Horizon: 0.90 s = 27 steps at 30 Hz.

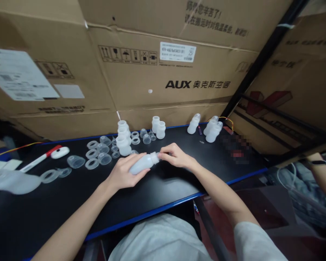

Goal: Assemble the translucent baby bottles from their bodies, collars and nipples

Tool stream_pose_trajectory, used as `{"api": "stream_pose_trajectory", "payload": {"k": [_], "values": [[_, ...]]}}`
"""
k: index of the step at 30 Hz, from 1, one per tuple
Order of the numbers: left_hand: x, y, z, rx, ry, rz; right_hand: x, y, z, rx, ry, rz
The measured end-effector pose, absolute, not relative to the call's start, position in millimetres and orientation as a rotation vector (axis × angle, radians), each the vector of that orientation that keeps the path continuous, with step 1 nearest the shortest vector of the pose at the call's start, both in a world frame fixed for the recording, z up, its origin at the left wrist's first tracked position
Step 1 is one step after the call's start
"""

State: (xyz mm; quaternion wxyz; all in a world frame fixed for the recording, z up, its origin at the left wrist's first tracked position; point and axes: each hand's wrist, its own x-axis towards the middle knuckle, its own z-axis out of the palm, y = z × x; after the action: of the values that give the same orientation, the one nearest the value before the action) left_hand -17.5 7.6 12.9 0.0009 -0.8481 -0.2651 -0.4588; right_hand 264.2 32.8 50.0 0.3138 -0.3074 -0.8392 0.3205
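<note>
My left hand (122, 171) is wrapped round a translucent white baby bottle (140, 165), tilted with its mouth towards the right. At that mouth, the fingers of my right hand (175, 155) pinch a small clear nipple (157, 155), partly hidden by the fingertips. Just behind my left hand, several open bottles (123, 145) stand close together. Beside them lie clear ring collars (92, 164), dome caps (104, 158) and more nipples (115, 154).
Two open bottles (161, 130) stand farther back. Capped bottles (214, 132) stand at the right, near a dark screwdriver-like tool (200, 130). A plastic bag (19, 183) and a red-and-white tool (43, 158) lie left. Cardboard boxes (141, 78) wall the back; another person's arm (324, 174) shows right.
</note>
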Motion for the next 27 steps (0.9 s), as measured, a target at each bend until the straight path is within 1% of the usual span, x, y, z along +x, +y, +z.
{"api": "stream_pose_trajectory", "payload": {"k": [3,5,11,14,18,23,27], "values": [[-17.0,7.2,12.8,-2.568,-0.742,-1.363,264.3,32.6,51.9,-0.851,-2.021,1.203],[-16.4,7.3,14.1,-2.521,-0.733,-1.367,264.8,32.5,52.3,-0.858,-1.954,1.244],[-16.8,10.3,18.9,-2.508,-0.848,-1.505,264.9,33.7,49.3,-0.702,-2.013,0.82],[-17.1,12.0,16.8,-2.555,-0.83,-1.513,263.5,35.0,44.0,-0.639,-2.126,0.783],[-17.2,13.6,11.3,-2.619,-0.819,-1.478,261.7,34.3,37.3,-0.718,-2.205,0.728],[-18.2,13.4,7.7,-2.69,-0.772,-1.506,260.9,29.7,37.3,-0.703,-2.296,0.555],[-20.9,14.1,4.5,-2.667,-0.786,-1.353,258.7,27.3,38.6,-0.695,-2.408,0.373]]}}
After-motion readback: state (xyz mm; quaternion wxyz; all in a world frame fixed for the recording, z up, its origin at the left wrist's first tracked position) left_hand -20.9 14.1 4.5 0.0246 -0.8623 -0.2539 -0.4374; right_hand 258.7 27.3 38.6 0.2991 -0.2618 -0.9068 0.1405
